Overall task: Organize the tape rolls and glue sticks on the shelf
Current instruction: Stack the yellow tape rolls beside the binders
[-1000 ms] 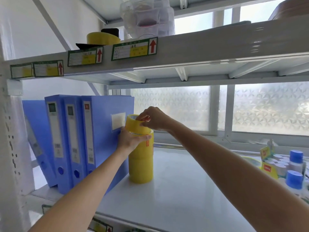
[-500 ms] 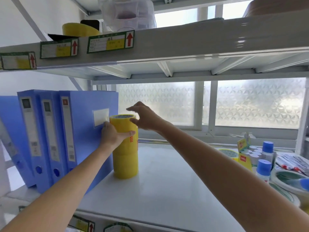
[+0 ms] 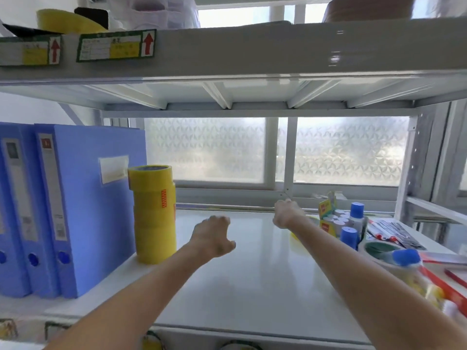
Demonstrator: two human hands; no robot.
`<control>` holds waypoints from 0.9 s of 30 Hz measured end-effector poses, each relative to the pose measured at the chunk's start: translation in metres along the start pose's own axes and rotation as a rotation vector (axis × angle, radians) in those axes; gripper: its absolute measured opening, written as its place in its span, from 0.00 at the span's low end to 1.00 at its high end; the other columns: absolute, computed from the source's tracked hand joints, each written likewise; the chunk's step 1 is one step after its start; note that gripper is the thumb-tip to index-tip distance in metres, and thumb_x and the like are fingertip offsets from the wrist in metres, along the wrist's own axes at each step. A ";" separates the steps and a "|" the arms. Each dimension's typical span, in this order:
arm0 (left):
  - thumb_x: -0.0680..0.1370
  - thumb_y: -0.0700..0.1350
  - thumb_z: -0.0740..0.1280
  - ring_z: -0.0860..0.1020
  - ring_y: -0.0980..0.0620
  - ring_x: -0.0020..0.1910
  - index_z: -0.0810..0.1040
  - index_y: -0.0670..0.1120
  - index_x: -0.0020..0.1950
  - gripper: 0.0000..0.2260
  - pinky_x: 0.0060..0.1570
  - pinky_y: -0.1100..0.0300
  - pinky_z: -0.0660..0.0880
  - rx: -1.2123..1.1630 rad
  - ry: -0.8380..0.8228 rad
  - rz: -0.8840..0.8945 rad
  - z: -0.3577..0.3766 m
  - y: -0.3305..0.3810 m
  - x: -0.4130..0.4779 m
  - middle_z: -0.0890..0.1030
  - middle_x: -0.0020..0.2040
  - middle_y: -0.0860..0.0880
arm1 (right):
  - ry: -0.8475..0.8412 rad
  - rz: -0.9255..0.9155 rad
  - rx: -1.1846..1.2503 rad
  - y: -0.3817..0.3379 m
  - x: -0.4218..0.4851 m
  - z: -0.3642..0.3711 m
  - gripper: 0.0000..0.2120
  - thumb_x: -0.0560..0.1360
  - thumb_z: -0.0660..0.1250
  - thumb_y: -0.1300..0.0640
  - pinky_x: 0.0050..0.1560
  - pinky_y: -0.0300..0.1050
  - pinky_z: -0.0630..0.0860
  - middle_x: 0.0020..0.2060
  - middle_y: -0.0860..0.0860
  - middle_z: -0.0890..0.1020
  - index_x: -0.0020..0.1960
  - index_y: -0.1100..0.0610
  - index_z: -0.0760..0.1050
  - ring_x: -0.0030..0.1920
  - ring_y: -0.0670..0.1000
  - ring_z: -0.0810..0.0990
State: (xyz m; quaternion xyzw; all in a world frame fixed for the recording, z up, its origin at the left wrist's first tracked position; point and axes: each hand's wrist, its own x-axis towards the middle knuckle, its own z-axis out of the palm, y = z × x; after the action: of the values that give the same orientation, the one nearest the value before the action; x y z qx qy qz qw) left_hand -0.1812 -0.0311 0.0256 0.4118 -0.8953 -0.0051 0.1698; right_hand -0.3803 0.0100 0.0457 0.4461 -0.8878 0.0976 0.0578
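Currently both hands are over the middle of the shelf (image 3: 252, 286), holding nothing. Left hand (image 3: 213, 239): grip released, fingers loosely curled, just right of the stack of yellow tape rolls (image 3: 154, 213) and apart from it. Right hand (image 3: 286, 214): grip also released, reaching toward the back right, near the glue sticks (image 3: 337, 219).

Tape stack: upright on the shelf, touching or just beside the nearest of the blue binders (image 3: 86, 208) on its left. Top roll sits slightly off-centre toward the left; the rest are aligned.

Glue sticks: white caps up, packed in a small yellow display box (image 3: 326, 227) at the right rear of the shelf. Blue-capped bottles (image 3: 356, 215) stand just beside it. Further right, a clutter of pens and packets, blurred.

Upper shelf (image 3: 252, 51): one more yellow roll (image 3: 68, 21) lying at the left, above the arrow labels (image 3: 115, 45).
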 end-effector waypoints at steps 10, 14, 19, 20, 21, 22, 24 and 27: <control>0.74 0.50 0.67 0.77 0.45 0.59 0.76 0.46 0.63 0.19 0.58 0.55 0.73 0.005 -0.126 -0.040 0.034 0.006 0.011 0.78 0.60 0.46 | -0.045 0.172 -0.148 0.018 0.007 0.035 0.19 0.76 0.62 0.63 0.60 0.45 0.73 0.66 0.55 0.74 0.66 0.58 0.72 0.67 0.56 0.72; 0.73 0.50 0.67 0.78 0.45 0.56 0.77 0.45 0.58 0.16 0.55 0.55 0.74 -0.004 -0.104 -0.083 0.022 -0.015 0.006 0.79 0.58 0.47 | 0.039 0.142 -0.012 0.001 0.004 0.025 0.20 0.76 0.60 0.65 0.65 0.50 0.69 0.66 0.57 0.69 0.68 0.61 0.70 0.68 0.57 0.70; 0.72 0.54 0.69 0.79 0.49 0.54 0.78 0.48 0.59 0.18 0.49 0.58 0.75 -0.062 -0.028 -0.127 -0.012 -0.057 -0.010 0.80 0.57 0.50 | 0.098 -0.127 0.186 -0.046 -0.002 -0.012 0.15 0.76 0.58 0.62 0.59 0.47 0.73 0.62 0.63 0.73 0.60 0.65 0.75 0.61 0.61 0.76; 0.72 0.54 0.69 0.79 0.49 0.54 0.78 0.49 0.59 0.18 0.50 0.58 0.76 -0.070 -0.019 -0.140 -0.021 -0.067 -0.015 0.80 0.56 0.50 | 0.124 -0.178 0.230 -0.059 -0.004 -0.025 0.15 0.76 0.58 0.62 0.57 0.46 0.74 0.61 0.64 0.73 0.58 0.65 0.76 0.60 0.62 0.77; 0.72 0.55 0.69 0.78 0.49 0.54 0.79 0.49 0.59 0.18 0.51 0.57 0.76 -0.071 -0.012 -0.157 -0.030 -0.077 -0.020 0.80 0.56 0.50 | 0.149 -0.219 0.277 -0.074 -0.006 -0.040 0.14 0.75 0.59 0.61 0.55 0.45 0.74 0.60 0.64 0.74 0.57 0.65 0.76 0.58 0.62 0.77; 0.72 0.55 0.69 0.78 0.49 0.53 0.79 0.49 0.57 0.17 0.52 0.57 0.77 -0.067 -0.004 -0.176 -0.039 -0.088 -0.026 0.80 0.55 0.50 | 0.177 -0.265 0.316 -0.088 -0.010 -0.054 0.13 0.74 0.61 0.61 0.52 0.44 0.74 0.58 0.63 0.76 0.56 0.64 0.77 0.57 0.62 0.78; 0.72 0.54 0.69 0.79 0.48 0.51 0.80 0.47 0.53 0.15 0.51 0.55 0.77 -0.066 0.028 -0.201 -0.058 -0.110 -0.038 0.81 0.51 0.49 | 0.238 -0.393 0.389 -0.117 -0.018 -0.082 0.11 0.73 0.63 0.61 0.49 0.44 0.74 0.53 0.61 0.80 0.53 0.62 0.79 0.54 0.61 0.79; 0.74 0.53 0.69 0.79 0.49 0.47 0.80 0.45 0.50 0.13 0.49 0.55 0.78 -0.065 0.084 -0.222 -0.082 -0.138 -0.057 0.82 0.48 0.48 | 0.314 -0.593 0.480 -0.160 -0.031 -0.109 0.10 0.72 0.65 0.63 0.53 0.51 0.76 0.52 0.59 0.82 0.52 0.60 0.79 0.54 0.60 0.79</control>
State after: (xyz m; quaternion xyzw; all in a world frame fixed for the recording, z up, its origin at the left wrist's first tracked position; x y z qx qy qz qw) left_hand -0.0202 -0.0694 0.0653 0.5026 -0.8357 -0.0357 0.2187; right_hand -0.2316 -0.0348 0.1660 0.6632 -0.6531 0.3478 0.1126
